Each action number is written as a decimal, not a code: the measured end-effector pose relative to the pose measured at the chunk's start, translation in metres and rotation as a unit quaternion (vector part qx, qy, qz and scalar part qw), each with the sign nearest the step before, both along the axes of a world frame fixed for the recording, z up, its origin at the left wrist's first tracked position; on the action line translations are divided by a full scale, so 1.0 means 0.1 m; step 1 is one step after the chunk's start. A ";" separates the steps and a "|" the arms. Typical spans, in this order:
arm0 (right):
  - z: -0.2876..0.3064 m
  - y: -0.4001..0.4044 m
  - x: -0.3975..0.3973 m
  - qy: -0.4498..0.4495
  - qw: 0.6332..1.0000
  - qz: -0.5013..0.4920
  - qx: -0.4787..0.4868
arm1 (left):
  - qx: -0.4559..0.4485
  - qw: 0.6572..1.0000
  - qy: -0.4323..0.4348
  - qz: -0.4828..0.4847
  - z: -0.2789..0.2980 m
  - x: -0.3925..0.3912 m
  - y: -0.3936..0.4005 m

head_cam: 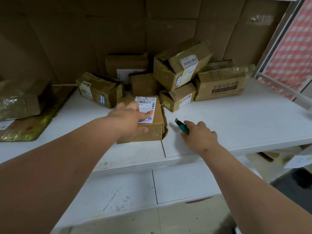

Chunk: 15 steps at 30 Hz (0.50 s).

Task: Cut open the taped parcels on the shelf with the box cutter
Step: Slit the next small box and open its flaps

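A small brown parcel (156, 120) with a white shipping label sits near the front of the white shelf (236, 119). My left hand (130, 119) lies on top of it, fingers spread over the label and thumb down its front face. My right hand (199, 134) is just right of the parcel and grips a green-handled box cutter (183, 126), its dark blade pointing up-left toward the parcel's right side. That side's flap looks bent outward. The blade is clear of the cardboard.
Several taped brown parcels (182, 65) are piled at the back of the shelf against a cardboard wall. A flattened box (25, 125) lies at the left. A lower white shelf (152, 191) juts out below. A red checked cloth (290, 48) hangs at the right.
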State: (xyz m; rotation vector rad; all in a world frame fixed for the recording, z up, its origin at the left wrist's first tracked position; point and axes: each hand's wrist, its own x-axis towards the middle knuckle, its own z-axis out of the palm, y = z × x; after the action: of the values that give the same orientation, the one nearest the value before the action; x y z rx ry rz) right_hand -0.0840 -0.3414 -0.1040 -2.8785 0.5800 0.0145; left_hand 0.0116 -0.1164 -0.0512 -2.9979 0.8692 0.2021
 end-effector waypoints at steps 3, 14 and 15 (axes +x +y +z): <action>-0.08 -0.10 0.12 0.034 0.994 0.028 -0.096 | -0.021 1.000 -0.002 -0.006 -0.01 -0.02 0.03; 0.07 0.27 0.34 -0.131 0.957 0.224 0.127 | -0.005 0.996 -0.056 -0.068 0.07 -0.11 0.37; 0.05 0.31 0.33 -0.124 0.952 0.257 0.107 | -0.019 0.997 -0.047 -0.064 0.08 -0.13 0.42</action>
State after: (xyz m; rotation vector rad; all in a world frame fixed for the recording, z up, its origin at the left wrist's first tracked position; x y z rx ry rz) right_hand -0.0505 -0.3103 -0.0988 -2.6720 -0.2120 -0.1896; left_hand -0.0011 -0.0740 -0.0429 -2.9447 1.0605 0.0436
